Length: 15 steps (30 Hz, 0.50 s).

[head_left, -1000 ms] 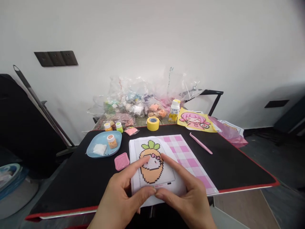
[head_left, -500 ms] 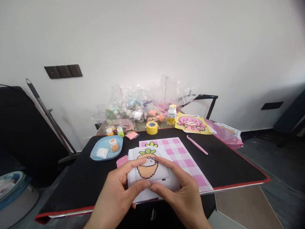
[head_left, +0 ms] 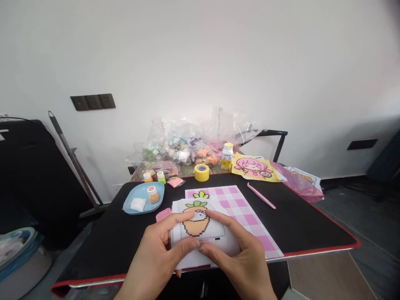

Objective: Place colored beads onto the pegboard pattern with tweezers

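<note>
Between my two hands is a white sheet [head_left: 196, 228] printed with a pixelated orange carrot-like figure with green leaves, curved slightly. My left hand [head_left: 162, 248] grips its left side, thumb at the lower front and fingers along the left and upper part. My right hand [head_left: 245, 250] grips the right side, its thumb close to the left thumb. Some fingers are hidden behind the sheet. Beneath and beyond lies a pink-and-white checked sheet [head_left: 253, 225] with green leaves printed near its upper left. A pink ridged tray [head_left: 163, 214] shows left of the held sheet.
On the black mat [head_left: 109, 246] sits a blue plate [head_left: 128, 202] with a bead jar [head_left: 153, 196] and white packet [head_left: 138, 204]. Behind are yellow tape [head_left: 201, 173], a white-and-yellow bottle [head_left: 227, 157] and plastic bags [head_left: 184, 137]. A pink curved tool [head_left: 261, 196] lies right.
The whole view has shifted slightly, so things appear a little lower and further right. Both hands keep their hold on the printed sheet, with almost no change in finger position.
</note>
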{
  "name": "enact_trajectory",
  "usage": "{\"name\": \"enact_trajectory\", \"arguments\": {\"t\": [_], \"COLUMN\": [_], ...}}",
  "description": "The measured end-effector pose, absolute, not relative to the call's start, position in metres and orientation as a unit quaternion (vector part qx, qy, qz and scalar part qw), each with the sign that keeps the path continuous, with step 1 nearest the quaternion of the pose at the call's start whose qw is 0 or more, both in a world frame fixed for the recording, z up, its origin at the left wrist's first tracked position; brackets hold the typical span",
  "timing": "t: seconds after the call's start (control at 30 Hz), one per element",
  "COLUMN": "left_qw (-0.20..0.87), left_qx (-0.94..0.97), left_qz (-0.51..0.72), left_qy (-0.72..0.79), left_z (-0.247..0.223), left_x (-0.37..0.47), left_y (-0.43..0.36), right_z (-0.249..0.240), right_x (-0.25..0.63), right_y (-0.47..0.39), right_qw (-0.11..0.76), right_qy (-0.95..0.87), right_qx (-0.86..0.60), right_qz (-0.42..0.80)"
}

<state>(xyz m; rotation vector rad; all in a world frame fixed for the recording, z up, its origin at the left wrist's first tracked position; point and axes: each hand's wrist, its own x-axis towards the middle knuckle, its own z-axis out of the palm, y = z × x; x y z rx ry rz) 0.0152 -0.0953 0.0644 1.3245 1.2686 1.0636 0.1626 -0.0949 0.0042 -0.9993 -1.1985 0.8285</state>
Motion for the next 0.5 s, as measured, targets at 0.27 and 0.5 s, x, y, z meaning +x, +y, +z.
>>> {"name": "enact_trajectory", "arguments": {"t": [0.27, 0.5], "left_qw": [0.500, 0.500], "left_qx": [0.562, 0.557], "left_qz": [0.418, 0.421], "left_qy": [0.510, 0.511], "left_z": [0.0602, 0.0611], "left_x": [0.0096, 0.0103], "left_y": [-0.0931, -0.0941], "right_z": [0.0072, 0.0070], "right_x": [0.1609, 0.1607], "right_y": [-0.0970, -0.0972], "right_qw": [0.645, 0.650], "right_qy": [-0.503, -0.496], "right_qx": [-0.432, -0.427], "right_qz": [0.380, 0.388]}}
